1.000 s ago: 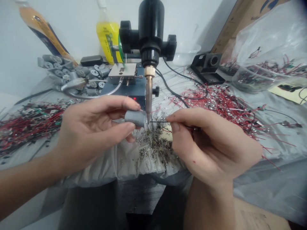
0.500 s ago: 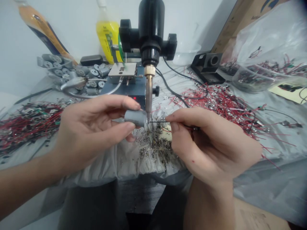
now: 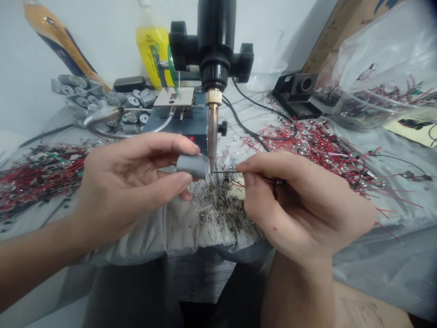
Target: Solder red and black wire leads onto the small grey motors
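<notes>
Our left hand is pinching a grey motor between thumb and fingers, its end under the soldering iron tip. Our right hand is gripping a thin wire, touching that end. Joint seemingly underway; red wires are lying loose on the table.

Bright, even, soft light (few shadows); slight blur overall, with wide-angle bending at the edges.

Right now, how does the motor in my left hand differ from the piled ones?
The held motor is pinched in your left hand, its end at the soldering iron tip; the piled motors lie untouched at back left. The held motor lies level; the piled motors point many ways. Both are small grey cylinders.
</notes>
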The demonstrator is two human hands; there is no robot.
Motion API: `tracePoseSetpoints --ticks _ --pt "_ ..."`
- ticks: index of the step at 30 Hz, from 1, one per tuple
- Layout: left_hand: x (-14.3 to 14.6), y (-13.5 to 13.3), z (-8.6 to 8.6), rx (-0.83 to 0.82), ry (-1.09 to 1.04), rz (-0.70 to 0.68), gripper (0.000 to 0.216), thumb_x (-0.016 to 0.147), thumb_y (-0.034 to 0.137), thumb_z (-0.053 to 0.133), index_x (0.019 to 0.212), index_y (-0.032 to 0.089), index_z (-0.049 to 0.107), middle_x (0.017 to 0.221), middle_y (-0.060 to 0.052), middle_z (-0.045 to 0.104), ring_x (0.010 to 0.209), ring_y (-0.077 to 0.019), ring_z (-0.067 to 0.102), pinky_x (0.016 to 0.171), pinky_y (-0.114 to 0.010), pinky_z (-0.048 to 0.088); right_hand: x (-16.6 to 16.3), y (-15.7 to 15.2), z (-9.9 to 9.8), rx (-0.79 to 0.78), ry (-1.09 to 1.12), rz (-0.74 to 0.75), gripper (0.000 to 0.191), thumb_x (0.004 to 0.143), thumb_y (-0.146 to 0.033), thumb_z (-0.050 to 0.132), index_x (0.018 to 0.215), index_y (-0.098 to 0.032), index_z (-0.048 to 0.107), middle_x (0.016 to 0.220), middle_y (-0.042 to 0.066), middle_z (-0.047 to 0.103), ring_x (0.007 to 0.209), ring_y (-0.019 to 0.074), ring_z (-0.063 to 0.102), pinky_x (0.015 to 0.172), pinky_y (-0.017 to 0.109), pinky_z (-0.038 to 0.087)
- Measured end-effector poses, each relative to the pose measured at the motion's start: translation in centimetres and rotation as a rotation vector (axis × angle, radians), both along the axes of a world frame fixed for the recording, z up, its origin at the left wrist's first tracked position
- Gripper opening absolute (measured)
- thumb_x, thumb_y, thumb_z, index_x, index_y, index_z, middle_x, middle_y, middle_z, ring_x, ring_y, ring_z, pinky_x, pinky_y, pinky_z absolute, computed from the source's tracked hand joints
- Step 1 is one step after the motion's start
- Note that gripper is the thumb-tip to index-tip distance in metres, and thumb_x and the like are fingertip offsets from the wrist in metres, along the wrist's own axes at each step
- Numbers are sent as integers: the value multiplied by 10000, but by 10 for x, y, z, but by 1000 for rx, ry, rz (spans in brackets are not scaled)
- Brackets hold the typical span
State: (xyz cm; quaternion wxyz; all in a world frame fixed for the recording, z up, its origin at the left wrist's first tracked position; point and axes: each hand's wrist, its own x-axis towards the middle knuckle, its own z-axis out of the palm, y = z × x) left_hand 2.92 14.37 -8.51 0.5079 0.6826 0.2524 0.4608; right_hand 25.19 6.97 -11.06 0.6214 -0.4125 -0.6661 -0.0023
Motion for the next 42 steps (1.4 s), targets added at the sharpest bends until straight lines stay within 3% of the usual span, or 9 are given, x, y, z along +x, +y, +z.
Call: tracePoseSetpoints --ticks 9,26,35,38,42 --pt "1 0 -1 30 1 -8 366 882 55 950 1186 257 916 1035 22 877 698 -95 822 690 -117 735 -1 1 1 -16 -30 -34 203 1018 -44 642 1015 -215 751 814 -40 737 637 79 611 594 262 559" --pt "1 -1 1 6 20 28 336 840 82 971 1123 259 931 1078 -15 888 622 -119 814 621 -132 717 0 1 6 -7 -41 -1 209 1004 -43 621 991 -213 741 773 -30 701 637 82 628 610 234 579" --pt "1 -2 4 -9 55 9 289 870 111 964 1111 266 926 865 22 871 589 -118 808 573 -89 674 0 2 6 -7 -47 -9 193 1001 -50 619 974 -194 745 769 -26 712 617 70 587 588 228 536" --pt "-3 0 -1 6 66 6 307 897 123 949 1157 284 921 957 8 888 611 -135 817 582 -134 704 0 2 7 -4 -55 -22 200 1003 -51 616 975 -198 748 757 -32 709 603 69 579 576 233 538" --pt "-6 2 -5 37 89 17 312 902 147 947 1167 310 926 890 13 869 606 -165 814 589 -190 728 0 2 6 -8 -54 -28 205 1006 -65 617 983 -214 755 750 -31 712 584 81 576 551 252 528"
